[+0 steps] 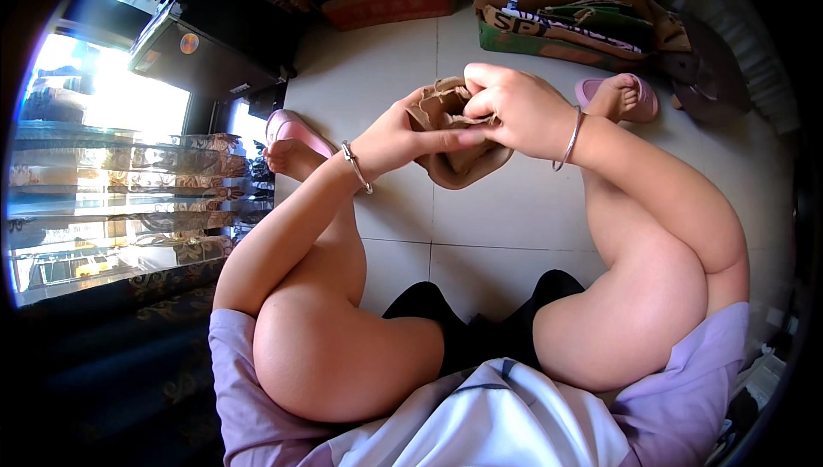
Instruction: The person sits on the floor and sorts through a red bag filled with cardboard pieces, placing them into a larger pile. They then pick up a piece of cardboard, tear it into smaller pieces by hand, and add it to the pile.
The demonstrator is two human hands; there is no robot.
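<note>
Out in front of my knees, both hands hold a piece of brown cardboard [460,164], bent into a rough hollow shape with torn, ragged edges. My left hand [408,129] grips its left side, with the thumb stretched across the near face. The fingers of my right hand [521,107] pinch the torn upper right edge and hide part of it. The two hands are close together, and the left thumb tip is near the right fingers. A silver bangle circles each wrist.
A low box [553,49] packed with flattened cardboard stands at the far right. Further cardboard boxes [392,0] are at the back. To the left are a black cabinet-like object [212,42] and a patterned curtain [128,190] before a bright window. Pink slippers [299,132] rest on the tiled floor [488,216].
</note>
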